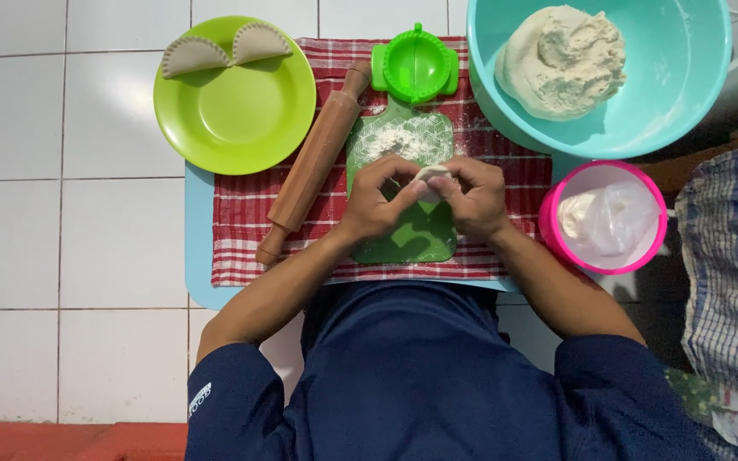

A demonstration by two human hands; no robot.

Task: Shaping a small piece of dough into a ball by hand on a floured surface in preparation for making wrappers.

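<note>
Both hands meet over a green cutting board [403, 243] dusted with flour. My left hand [377, 201] and my right hand [476, 196] pinch a small pale lump of dough [431, 176] between their fingertips. A wooden rolling pin [313, 162] lies diagonally just left of the board. A green hinged dumpling press [415, 64] rests shut at the board's far end. Two folded dumplings [224, 49] sit at the far rim of a lime green plate [237, 111].
A teal bowl [676, 77] at the far right holds a big mound of dough [564, 60]. A pink tub [553, 222] with a white plastic bag stands right of the board. A red checked cloth [241, 230] covers a blue tray. A checked fabric [732, 265] lies far right.
</note>
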